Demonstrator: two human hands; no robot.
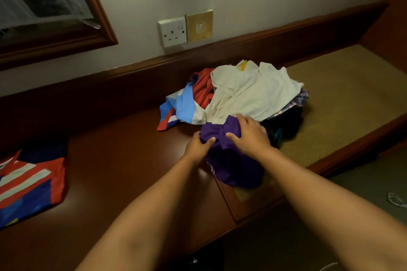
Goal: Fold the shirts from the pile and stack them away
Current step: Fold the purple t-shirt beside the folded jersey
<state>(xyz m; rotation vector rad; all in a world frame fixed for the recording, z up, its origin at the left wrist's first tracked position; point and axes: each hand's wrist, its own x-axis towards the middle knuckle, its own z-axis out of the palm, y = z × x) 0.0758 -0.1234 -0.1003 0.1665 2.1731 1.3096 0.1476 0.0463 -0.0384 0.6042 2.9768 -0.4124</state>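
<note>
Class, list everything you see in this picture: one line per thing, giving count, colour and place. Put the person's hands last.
Purple shirt: one, purple, near edge of pile.
White shirt: one, cream-white, top of pile.
Red shirt: one, red, pile's left.
Blue-and-white shirt: one, pile's left edge.
Folded shirt: one, red, blue, white, far left.
Desk: one, dark brown.
Socket: one, white, wall.
Left hand: grips purple shirt.
Right hand: grips purple shirt.

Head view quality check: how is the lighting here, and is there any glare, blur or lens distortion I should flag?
Head view: dim, warm indoor light; soft sheen on the wooden desk; wide-angle bending of the desk edge and wall; slight softness overall; dark garments beside the purple shirt lose detail in shadow; both hands, left hand and right hand, show clearly.
</note>
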